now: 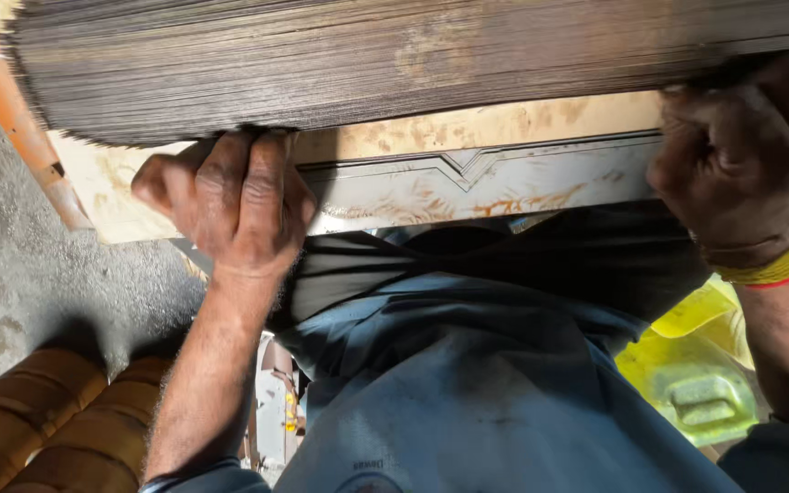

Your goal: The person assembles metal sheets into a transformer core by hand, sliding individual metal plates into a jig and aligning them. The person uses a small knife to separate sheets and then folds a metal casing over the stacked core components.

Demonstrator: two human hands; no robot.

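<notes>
We see a big stack (394, 64) of thin dark metal sheets lying across the top of a pale patterned board (468, 183). Our left hand (235, 201) has its fingers curled up under the stack's near edge, gripping it. Our right hand (741, 164) grips the stack's other end, fingers bent around it. A yellow thread band (778, 267) sits on the right wrist. Orange pipes (57, 424) lie on the gray floor.

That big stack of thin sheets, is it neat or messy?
Fairly neat: the stack is dense, layers running parallel, though its left end looks ragged. The left hand and right hand grip its lower edge.
</notes>
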